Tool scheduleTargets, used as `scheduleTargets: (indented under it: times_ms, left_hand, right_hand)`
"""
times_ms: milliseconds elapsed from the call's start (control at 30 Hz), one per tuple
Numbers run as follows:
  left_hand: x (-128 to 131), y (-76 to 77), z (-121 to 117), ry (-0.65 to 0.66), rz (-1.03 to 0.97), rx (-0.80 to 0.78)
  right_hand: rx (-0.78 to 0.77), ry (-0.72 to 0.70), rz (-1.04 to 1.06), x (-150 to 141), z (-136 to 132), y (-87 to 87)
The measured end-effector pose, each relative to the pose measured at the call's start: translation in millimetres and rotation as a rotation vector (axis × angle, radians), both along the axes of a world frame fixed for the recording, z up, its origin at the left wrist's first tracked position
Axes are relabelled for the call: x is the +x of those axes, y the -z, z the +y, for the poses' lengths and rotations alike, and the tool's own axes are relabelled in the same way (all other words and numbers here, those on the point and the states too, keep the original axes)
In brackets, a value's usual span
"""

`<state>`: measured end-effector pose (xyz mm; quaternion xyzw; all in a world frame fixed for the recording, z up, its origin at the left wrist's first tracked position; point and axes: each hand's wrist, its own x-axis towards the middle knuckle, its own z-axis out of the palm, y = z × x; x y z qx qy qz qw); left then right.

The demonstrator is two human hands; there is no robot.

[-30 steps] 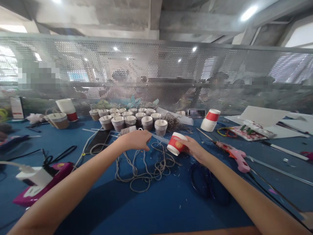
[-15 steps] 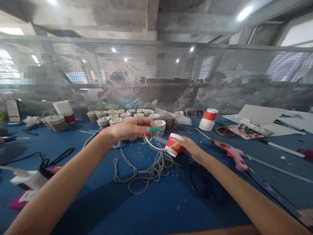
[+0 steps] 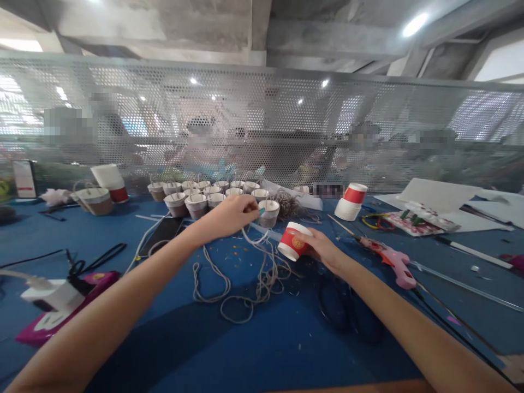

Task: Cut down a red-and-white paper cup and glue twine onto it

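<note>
My right hand is wrapped round a small red and white paper cup, tilted on its side with a gold emblem on its wall. To its left, my left hand is closed in a pinch, a green tip showing at its fingers. A pale cord curves down from beneath those fingers toward the cup; the exact grip point is hidden. Loose grey cord lies in tangled loops on the blue table below. Just behind the left fingers stands a cord-wrapped cup.
Several wrapped cups stand in rows at the back, before a perforated metal screen. Stacked cups and a pink glue gun are on the right. A magenta power strip lies left, dark-handled scissors near the right forearm.
My left hand has turned over, palm now facing down, and shifted slightly, with its fingers more curled. The cord's curve hangs nearer the table. My right hand keeps the cup almost still.
</note>
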<state>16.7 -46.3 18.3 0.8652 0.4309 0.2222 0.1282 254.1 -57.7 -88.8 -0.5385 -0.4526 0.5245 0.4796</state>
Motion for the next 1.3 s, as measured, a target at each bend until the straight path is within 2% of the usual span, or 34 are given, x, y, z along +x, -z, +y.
scheduleTargets:
  times_ms: [133, 267, 400, 467, 567, 633, 733, 833, 900, 967, 1067, 1133, 1200, 1267, 1300]
  left_hand:
    - [-12, -9.3, 5, -0.118, 0.154, 0.051]
    - [-26, -16.8, 4, -0.075, 0.395, -0.029]
    - [-33, -18.1, 1, -0.242, 0.514, 0.157]
    - [-34, -17.3, 1, -0.198, 0.563, 0.089]
    - [-37, -18.2, 4, -0.145, 0.613, -0.039]
    - [-40, -21.5, 3, -0.054, 0.551, -0.144]
    - [-40, -28.1, -6, 0.305, 0.442, -0.462]
    - [-34, -31.5, -14, 0.650, 0.482, -0.742]
    - [-29, -33.6, -7, 0.694, 0.477, -0.741]
    - [-26, -38.5, 14, 0.535, 0.344, -0.551]
    - [-25, -49.5, 60, 0.057, -0.011, -0.155]
    - [-26, -52.3, 84, -0.124, -0.060, -0.015]
    - [-24, -44.9, 91, -0.246, 0.010, 0.154]
    - [-18, -25.0, 81, -0.270, 0.034, 0.354]
    - [-14, -11.0, 71, -0.301, 0.043, 0.392]
  right_hand:
    - [-0.004, -0.002, -0.016, 1, -1, -0.8]
    - [-0.009, -0.015, -0.024, 2, 0, -0.6]
    - [0.015, 0.003, -0.055, 1, 1, 1.2]
    - [0.092, 0.037, -0.144, 1, 1, 2.7]
    - [0.327, 0.071, -0.360, 3, 2, 4.8]
    - [0.449, 0.042, -0.471, 4, 1, 5.4]
    - [0.510, -0.021, -0.539, 4, -2, 5.0]
    - [0.546, -0.035, -0.560, 2, -4, 4.3]
    - [0.562, -0.029, -0.569, 2, -4, 4.4]
    - [0.568, -0.022, -0.570, 3, -3, 4.8]
    - [0.570, -0.014, -0.561, 4, -3, 4.8]
    - [0.568, 0.001, -0.552, 4, -3, 4.0]
    - [0.569, 0.025, -0.542, 4, -4, 2.8]
    - [0.575, 0.039, -0.534, 3, -6, 1.7]
    - [0.578, 0.042, -0.532, 2, -6, 1.3]
